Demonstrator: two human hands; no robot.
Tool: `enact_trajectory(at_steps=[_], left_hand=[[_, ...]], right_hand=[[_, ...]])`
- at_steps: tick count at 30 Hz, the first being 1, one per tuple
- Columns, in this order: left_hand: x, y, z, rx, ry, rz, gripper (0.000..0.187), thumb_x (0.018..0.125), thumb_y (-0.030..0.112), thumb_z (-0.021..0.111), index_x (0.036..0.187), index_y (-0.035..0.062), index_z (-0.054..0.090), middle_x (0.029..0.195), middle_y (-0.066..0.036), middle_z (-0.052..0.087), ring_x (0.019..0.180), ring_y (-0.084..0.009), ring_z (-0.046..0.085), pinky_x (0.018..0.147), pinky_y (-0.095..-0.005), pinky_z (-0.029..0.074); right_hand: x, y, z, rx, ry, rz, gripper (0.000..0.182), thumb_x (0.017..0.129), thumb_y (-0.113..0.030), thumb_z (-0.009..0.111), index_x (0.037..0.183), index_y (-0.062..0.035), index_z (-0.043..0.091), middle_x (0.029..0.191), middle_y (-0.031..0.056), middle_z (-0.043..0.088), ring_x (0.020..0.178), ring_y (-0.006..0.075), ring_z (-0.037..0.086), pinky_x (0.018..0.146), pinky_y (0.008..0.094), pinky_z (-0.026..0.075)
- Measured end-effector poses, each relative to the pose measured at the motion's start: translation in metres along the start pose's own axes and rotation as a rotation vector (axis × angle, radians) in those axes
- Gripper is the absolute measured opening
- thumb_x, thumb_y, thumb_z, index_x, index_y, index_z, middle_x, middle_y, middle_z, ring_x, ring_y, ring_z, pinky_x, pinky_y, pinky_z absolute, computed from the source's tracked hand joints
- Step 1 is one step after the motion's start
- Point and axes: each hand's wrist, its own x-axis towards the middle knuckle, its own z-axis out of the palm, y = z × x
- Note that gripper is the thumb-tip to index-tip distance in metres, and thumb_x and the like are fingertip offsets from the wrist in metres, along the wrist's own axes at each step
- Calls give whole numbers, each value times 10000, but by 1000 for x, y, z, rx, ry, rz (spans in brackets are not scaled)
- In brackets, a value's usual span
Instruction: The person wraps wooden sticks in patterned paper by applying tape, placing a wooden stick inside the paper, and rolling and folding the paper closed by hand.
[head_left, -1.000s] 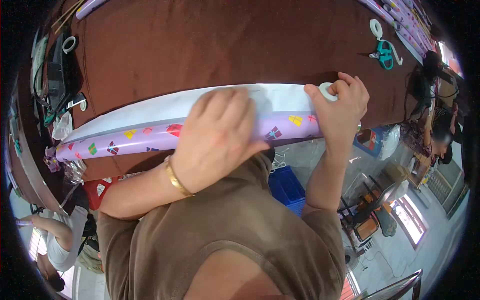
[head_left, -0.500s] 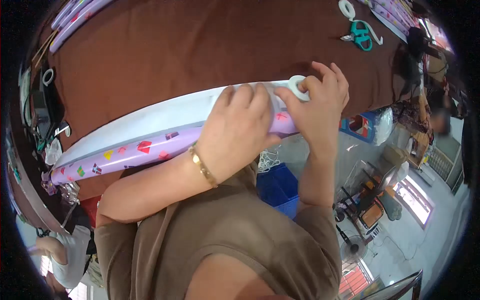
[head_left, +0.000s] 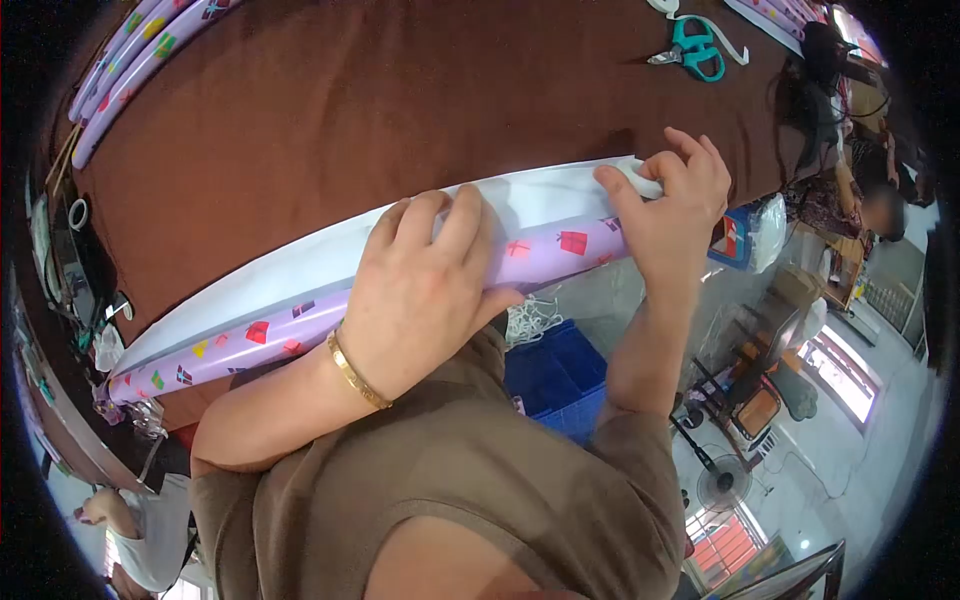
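Note:
A long roll of purple gift-patterned wrapping paper point(head_left: 572, 243) lies along the near edge of the brown-covered table, its white underside point(head_left: 545, 196) showing as a strip on the far side. My left hand point(head_left: 415, 285) rests across the roll, fingers spread on the white strip and thumb stretched out on the near side. At the roll's right end, my right hand point(head_left: 675, 205) is closed on a white roll of tape point(head_left: 640, 177), gripped between thumb and fingers. The tape roll is partly hidden by the fingers.
Teal-handled scissors point(head_left: 693, 52) lie at the far right, beside another tape roll point(head_left: 664, 6). Finished purple rolls point(head_left: 140, 75) are stacked at the far left. A blue crate point(head_left: 555, 375) stands below the table edge. Other people are at both sides.
My right hand has moved right with the tape roll to the paper's end. My left hand has slid left along the roll. The view has shifted slightly.

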Motion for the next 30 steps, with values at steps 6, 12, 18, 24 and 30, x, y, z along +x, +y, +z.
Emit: enact_trajectory(at_steps=[6,12,18,24,30], left_hand=[[3,1,-4,-19,-4,9,629,722,421,737,1139,-35,623,1231,-139,538,1085,-297,524,944,-420,474],[14,7,-9,6,-97,4,681,707,442,728,1178,-30,591,1255,-133,539,1119,-299,524,963,-417,439],[34,19,17,-19,-7,124,698,706,451,735,1172,-48,587,1290,-133,502,1198,-287,479,1023,-402,417],[33,19,15,5,-35,128,736,701,450,737,1218,-45,565,1323,-122,491,1199,-286,482,1019,-408,420],[34,20,14,26,-25,135,755,707,461,730,1249,-32,549,1340,-122,490,1194,-292,484,1017,-414,421]], right_hand=[[4,0,13,-15,-19,15,360,673,-338,823,727,-51,612,1221,120,612,1261,374,443,1031,505,338],[6,-4,13,-40,-81,67,385,682,-376,809,741,-50,613,1236,110,605,1258,359,445,1025,505,343],[4,-1,7,-59,-101,47,398,722,-402,788,818,-41,650,1253,138,570,1293,376,398,1052,547,294],[-3,21,-10,82,-175,-44,338,743,-342,773,817,-39,641,1295,162,585,1313,413,408,1052,513,328],[-2,38,-18,21,-137,12,316,727,-321,789,815,-43,666,1277,161,600,1298,415,424,1053,504,346]])
